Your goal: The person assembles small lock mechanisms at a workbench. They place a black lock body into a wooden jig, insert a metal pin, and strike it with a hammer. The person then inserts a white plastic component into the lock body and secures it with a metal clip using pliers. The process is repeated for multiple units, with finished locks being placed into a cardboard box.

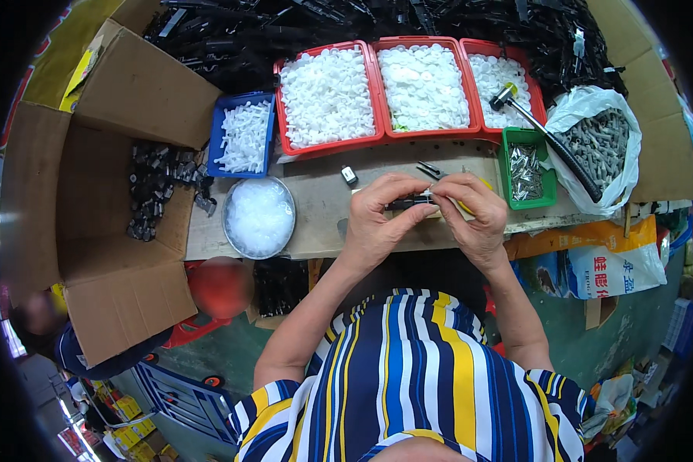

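My left hand [379, 219] and my right hand [473, 218] meet over the wooden workbench [316, 231], both pinching one small black plastic part [410, 203] between thumbs and fingertips. The part lies level between the two hands, mostly hidden by my fingers. A yellow object [485, 184] peeks out behind my right hand. Just beyond the hands lie a small black-and-silver piece [349, 175] and thin dark tweezers [430, 169].
Three red trays [374, 85] of white plastic parts line the back, with a blue tray [242, 135] and a round metal bowl [259, 216] of white pieces to the left. A green tray [525, 171] of metal bits, a hammer [543, 131] and a white bag [602, 146] sit right. An open cardboard box [123, 215] holds black parts.
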Available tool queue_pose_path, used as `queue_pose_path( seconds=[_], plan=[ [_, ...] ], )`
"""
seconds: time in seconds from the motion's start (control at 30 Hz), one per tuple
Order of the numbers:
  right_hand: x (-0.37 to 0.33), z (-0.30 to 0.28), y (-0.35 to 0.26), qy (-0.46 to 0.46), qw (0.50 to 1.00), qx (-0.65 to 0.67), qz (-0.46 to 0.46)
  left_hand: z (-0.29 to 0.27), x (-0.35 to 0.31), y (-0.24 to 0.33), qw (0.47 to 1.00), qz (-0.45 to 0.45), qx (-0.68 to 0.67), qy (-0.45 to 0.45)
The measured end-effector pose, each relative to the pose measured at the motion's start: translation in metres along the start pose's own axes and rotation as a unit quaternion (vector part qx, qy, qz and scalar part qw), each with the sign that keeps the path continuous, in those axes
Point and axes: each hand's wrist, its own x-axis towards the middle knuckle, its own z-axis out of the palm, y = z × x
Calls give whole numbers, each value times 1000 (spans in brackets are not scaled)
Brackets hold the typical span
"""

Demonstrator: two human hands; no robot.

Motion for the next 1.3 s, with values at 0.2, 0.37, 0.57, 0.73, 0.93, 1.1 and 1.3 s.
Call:
queue_pose_path(
  seconds=[0.2, 0.37, 0.57, 0.73, 0.93, 1.1, 1.3],
  plan=[
    [2, 11, -3, -53, 999, -2, -8, -15, -10, -3, 997, 1, 78, 26],
    [-3, 27, 12, -95, 994, -45, -15, -27, -21, -9, 962, 73, 249, 87],
    [-6, 36, 21, -142, 984, -101, -48, -29, -39, -19, 898, 176, 400, 56],
    [-8, 36, 16, -135, 980, -129, -62, -24, -43, -23, 858, 214, 466, 13],
    [-10, 37, 12, -129, 974, -159, -96, -29, -43, -27, 815, 243, 525, -37],
    [-2, 34, 18, -167, 978, -104, -63, -31, -44, -26, 767, 260, 584, -47],
    [-2, 33, 16, -179, 976, -115, -52, -31, -44, -27, 729, 272, 627, -35]
  ],
)
